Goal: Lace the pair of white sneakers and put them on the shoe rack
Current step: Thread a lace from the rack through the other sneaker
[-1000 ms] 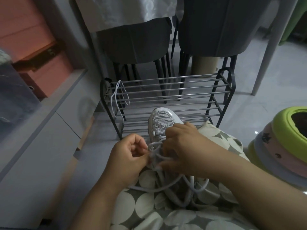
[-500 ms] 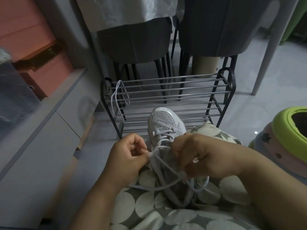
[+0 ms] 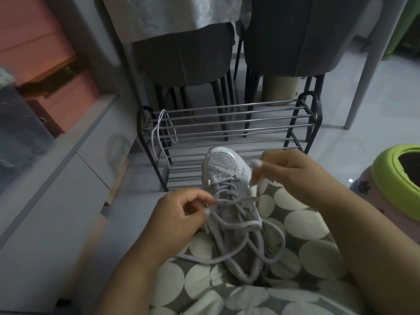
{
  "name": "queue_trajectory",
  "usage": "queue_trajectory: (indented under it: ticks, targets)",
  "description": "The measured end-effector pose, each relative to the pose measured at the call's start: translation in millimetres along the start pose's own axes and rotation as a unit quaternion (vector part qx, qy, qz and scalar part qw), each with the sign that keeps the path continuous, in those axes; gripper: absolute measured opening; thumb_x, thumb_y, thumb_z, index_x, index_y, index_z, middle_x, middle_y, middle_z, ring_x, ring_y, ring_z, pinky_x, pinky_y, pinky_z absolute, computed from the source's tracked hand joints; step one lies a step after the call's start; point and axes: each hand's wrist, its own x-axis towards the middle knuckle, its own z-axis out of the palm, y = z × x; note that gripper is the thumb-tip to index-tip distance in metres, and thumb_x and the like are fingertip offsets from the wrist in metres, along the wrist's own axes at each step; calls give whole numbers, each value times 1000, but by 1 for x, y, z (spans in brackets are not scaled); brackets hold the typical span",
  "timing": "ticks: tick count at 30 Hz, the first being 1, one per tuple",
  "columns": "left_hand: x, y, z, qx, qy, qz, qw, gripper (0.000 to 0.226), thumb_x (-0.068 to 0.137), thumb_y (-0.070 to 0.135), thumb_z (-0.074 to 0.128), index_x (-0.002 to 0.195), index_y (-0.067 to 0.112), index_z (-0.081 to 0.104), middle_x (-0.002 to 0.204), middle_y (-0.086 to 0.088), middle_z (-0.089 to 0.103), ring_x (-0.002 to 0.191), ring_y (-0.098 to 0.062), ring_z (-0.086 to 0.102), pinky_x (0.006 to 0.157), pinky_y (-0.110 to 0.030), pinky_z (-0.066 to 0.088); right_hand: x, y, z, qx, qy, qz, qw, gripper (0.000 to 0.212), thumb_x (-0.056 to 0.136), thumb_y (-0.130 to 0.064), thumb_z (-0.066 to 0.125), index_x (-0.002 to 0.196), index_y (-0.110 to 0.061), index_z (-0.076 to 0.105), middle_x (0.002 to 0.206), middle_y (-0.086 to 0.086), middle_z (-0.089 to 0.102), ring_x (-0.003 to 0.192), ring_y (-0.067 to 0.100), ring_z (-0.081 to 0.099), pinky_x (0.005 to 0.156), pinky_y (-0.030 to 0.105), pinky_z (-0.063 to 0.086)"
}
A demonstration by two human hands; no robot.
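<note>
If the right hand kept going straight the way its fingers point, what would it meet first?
The right hand points left across the toe of the sneaker, so it would probably brush the toe first. The shoe rack stands behind; depth is unclear.

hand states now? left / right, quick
Left hand: pinches the sneaker's shoelace beside the eyelets.
Right hand: raised over the sneaker, fingers curled; seems to pinch something thin, cannot tell what.
</note>
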Motion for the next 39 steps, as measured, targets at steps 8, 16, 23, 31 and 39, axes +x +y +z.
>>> queue_trajectory:
  ticks: [8, 16, 23, 31, 39]
  targets:
    - [8, 16, 16, 120, 9, 20, 992, 20, 77, 48, 64, 69, 32, 73, 75, 9, 49, 68, -6, 54, 67, -29, 47, 3, 17, 3, -25, -107, 79, 991, 39, 58, -61, 70, 82, -30, 63, 70, -4, 55, 63, 10, 48, 63, 31, 40]
    - [9, 22, 35, 95, -40, -15, 995, 6, 73, 38, 78, 72, 38, 73, 85, 5, 51, 74, 7, 50, 64, -3, 34, 5, 21, 11, -122, -173, 50, 976, 48, 63, -28, 86, 93, -40, 50, 90, 2, 58, 72, 11, 51, 66, 36, 49]
    - [7, 22, 32, 21, -60, -22, 998, 12, 77, 18, 79, 68, 23, 74, 83, 2, 54, 70, 6, 51, 67, -4, 36, 2, 17, 11, -130, -152, 47, 979, 53, 63, -25, 85, 97, -39, 47, 95, -3, 55, 76, 10, 52, 67, 27, 48]
    - [2, 20, 3, -167, -173, -17, 971, 17, 57, 30, 77, 62, 14, 73, 71, 14, 49, 70, -5, 46, 68, -20, 38, 4, 17, 13, -108, -134, 68, 983, 56, 63, -14, 78, 102, -36, 44, 90, -1, 58, 75, 12, 56, 68, 34, 52]
    - [5, 28, 9, 13, -116, -61, 991, 36, 60, 57, 70, 67, 22, 76, 76, 10, 53, 73, -7, 57, 76, -30, 47, 4, 17, 13, -100, -146, 59, 983, 54, 67, -6, 75, 106, -31, 46, 82, -1, 62, 63, 5, 54, 62, 29, 51]
